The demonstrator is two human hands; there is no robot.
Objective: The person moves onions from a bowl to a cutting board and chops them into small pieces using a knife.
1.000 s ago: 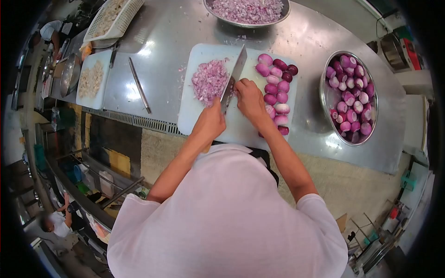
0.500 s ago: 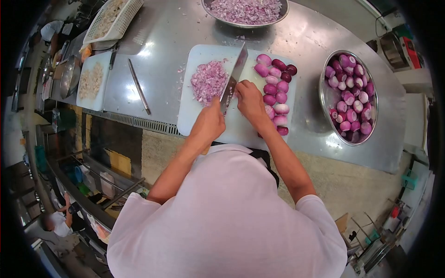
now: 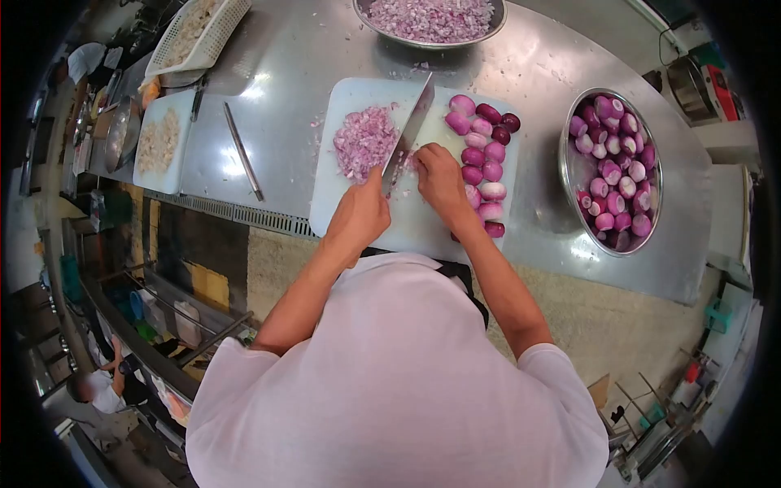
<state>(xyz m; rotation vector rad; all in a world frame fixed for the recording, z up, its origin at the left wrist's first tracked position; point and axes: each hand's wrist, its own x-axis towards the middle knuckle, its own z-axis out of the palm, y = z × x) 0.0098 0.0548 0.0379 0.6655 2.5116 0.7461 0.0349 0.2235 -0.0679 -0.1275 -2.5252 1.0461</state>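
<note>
My left hand [image 3: 360,215] is wrapped round the handle of a broad kitchen knife [image 3: 412,122], whose blade points away from me across the white cutting board [image 3: 342,96]. Left of the blade lies a heap of chopped red onion [image 3: 364,145]. Small onion bits cling to the blade's right side. My right hand [image 3: 442,183] is closed, its curled fingertips against a cut piece of onion [image 3: 412,161] just right of the knife. Most of that piece is hidden by the fingers. Peeled onions [image 3: 492,171] stand in rows along the board's right side.
A steel bowl [image 3: 566,167] of peeled onions stands at right, and another bowl [image 3: 435,42] of chopped onion at the back. A metal rod [image 3: 242,150], a second board [image 3: 163,180] with pale pieces and a white basket [image 3: 224,37] are at left. A person [image 3: 108,396] is lower left.
My left hand and the knife have shifted slightly left, opening a gap between the blade and my right fingertips. My right hand has barely moved.
</note>
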